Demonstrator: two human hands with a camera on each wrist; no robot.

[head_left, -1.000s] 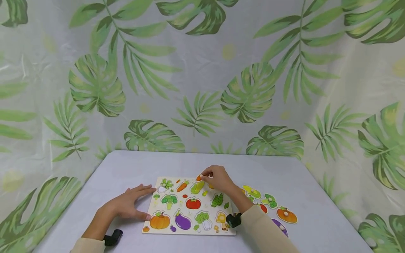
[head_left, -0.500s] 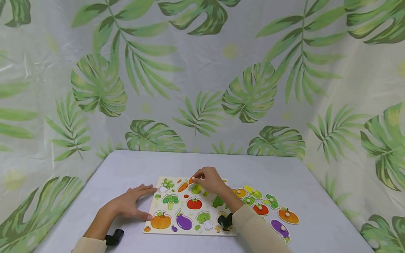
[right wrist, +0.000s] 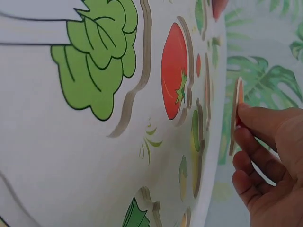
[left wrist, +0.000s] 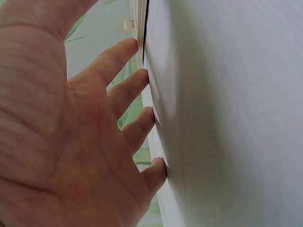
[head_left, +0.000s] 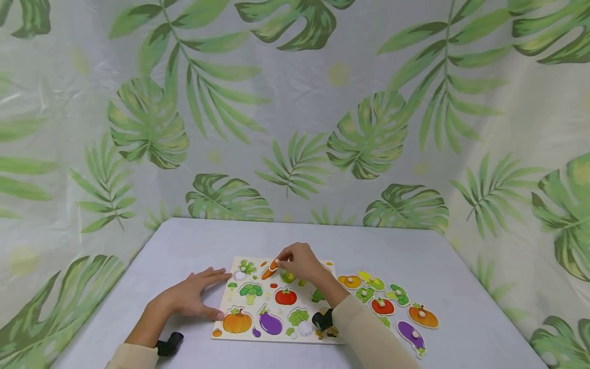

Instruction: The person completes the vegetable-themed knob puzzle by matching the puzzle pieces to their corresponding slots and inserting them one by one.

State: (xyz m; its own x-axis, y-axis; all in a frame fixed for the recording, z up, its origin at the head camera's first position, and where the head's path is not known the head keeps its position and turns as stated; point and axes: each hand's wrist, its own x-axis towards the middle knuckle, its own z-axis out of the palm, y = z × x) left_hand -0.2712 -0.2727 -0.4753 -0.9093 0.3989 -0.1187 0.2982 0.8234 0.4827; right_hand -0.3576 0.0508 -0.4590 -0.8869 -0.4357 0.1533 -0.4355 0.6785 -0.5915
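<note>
My right hand (head_left: pixel 301 262) pinches an orange carrot puzzle piece (head_left: pixel 274 265), seemingly by its knob, over the upper part of the vegetable puzzle board (head_left: pixel 275 310). In the right wrist view the carrot piece (right wrist: pixel 239 92) appears nearly edge-on between thumb and forefinger, apart from the board (right wrist: pixel 90 165). The carrot picture on the board lies just beneath and beside the piece. My left hand (head_left: pixel 193 294) rests spread at the board's left edge. In the left wrist view its straight fingertips (left wrist: pixel 142 75) touch the white table and the board's side.
Right of the board lie several loose knobbed pieces: a pumpkin (head_left: pixel 423 316), an eggplant (head_left: pixel 411 335), a tomato (head_left: pixel 382 306), a broccoli (head_left: pixel 397 295) and a yellow-green corn-like piece (head_left: pixel 371 281). A white radish piece (head_left: pixel 240 275) sits in the board's top left corner. A leaf-print curtain stands behind the table.
My right hand has moved left with the carrot piece, from above the corn picture to the carrot picture. The left hand has stayed at the board's edge. The view has shifted slightly.
</note>
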